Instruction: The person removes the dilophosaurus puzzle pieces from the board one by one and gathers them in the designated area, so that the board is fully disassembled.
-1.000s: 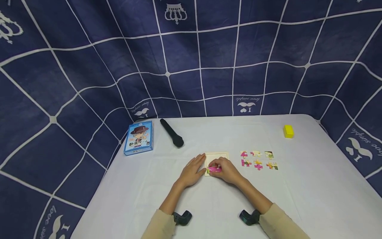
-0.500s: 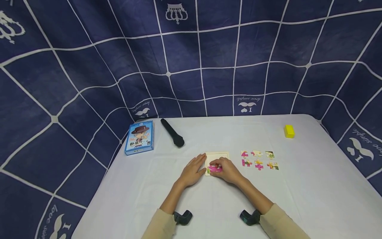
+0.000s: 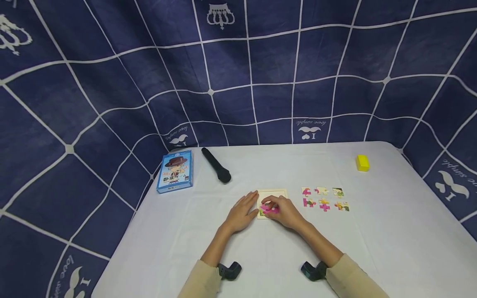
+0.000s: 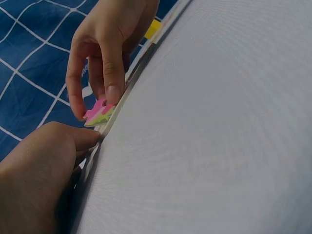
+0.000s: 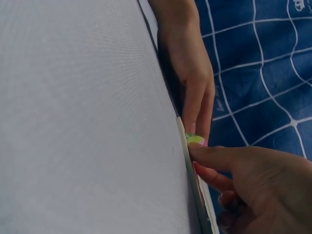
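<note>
My left hand (image 3: 240,212) lies with its fingers extended along the left side of a small pale puzzle frame (image 3: 273,191). Over the frame's lower part, my right hand (image 3: 286,213) pinches a pink and green jigsaw piece (image 4: 100,113) between thumb and fingers. That piece stands tilted at the frame's edge in the left wrist view, close to the left thumb. The right wrist view shows only a bit of its green and pink surface, the rest hidden behind the right thumb. The upper inside of the frame is bare and pale.
Right of the frame, several loose jigsaw pieces (image 3: 324,203) lie in two rows. Farther back are a blue illustrated box (image 3: 175,171), a black microphone (image 3: 217,166) and a yellow block (image 3: 362,163). A blue checked curtain (image 3: 275,99) hangs behind the white-covered table (image 3: 402,231).
The jigsaw piece has turned and tilted slightly in my right fingers, still over the frame's lower part. My left hand keeps its place, and the head view has shifted a little.
</note>
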Tool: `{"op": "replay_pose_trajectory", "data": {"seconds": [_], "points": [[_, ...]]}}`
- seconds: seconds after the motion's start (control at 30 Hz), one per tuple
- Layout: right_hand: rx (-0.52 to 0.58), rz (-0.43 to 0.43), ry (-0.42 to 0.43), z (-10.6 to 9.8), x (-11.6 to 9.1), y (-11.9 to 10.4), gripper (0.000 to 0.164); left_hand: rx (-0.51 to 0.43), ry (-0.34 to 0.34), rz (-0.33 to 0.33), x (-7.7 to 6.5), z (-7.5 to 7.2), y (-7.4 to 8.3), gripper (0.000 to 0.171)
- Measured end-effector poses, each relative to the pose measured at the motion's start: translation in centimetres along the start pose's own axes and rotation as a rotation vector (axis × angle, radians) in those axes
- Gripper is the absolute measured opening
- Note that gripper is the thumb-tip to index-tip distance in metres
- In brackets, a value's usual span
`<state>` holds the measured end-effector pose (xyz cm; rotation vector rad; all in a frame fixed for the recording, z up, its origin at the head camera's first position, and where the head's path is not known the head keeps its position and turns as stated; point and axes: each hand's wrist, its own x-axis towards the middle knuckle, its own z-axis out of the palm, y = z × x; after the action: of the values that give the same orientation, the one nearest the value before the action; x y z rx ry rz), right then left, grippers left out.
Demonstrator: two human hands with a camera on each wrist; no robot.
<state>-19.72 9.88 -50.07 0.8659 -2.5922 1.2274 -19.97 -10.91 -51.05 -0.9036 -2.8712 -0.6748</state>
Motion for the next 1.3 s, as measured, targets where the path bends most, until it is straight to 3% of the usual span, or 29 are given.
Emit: {"op": "replay_pose_trajectory", "data": {"seconds": [0.4, 0.63, 0.9, 1.3], "points": [[0.105, -0.037, -0.001, 0.17, -0.06, 0.52, 0.039, 0.004, -0.008, -0.007, 0.03, 0.03, 0.08, 0.055], [0.151, -0.012, -0.008, 0.12, -0.07, 0.49, 0.038, 0.004, -0.003, -0.001, 0.05, 0.04, 0.03, 0.056], [0.141, 0.026, 0.011, 0.08, 0.02, 0.38, 0.028, -0.005, -0.012, -0.009, 0.07, -0.08, 0.08, 0.056], [0.149, 0.03, 0.055, 0.0, 0.03, 0.44, 0.026, -0.002, 0.001, 0.001, 0.11, 0.06, 0.04, 0.056]]}}
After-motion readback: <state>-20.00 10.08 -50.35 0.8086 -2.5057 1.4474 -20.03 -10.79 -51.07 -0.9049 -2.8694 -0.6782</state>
